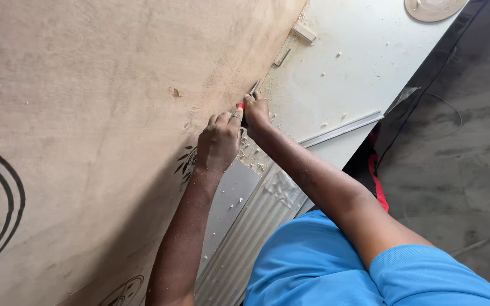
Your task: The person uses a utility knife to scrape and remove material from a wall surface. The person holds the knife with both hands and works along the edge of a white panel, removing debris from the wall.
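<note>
A large brown plywood sheet (97,113) with black printed stamps fills the left of the view. Both hands meet at its right edge. My right hand (256,113) grips a small red-handled knife (248,96), whose metal blade tip pokes out along the sheet's edge. Curled in a fist, my left hand (220,141) rests on the plywood edge right beside the knife hand, its fingers touching the red handle.
A white work surface (358,62) strewn with wood chips lies under the sheet. A small wood offcut (304,32) and a round disc (433,8) sit at the top. A metal strip (341,130) and ribbed panel (256,232) lie near me. Grey concrete floor (460,147) right.
</note>
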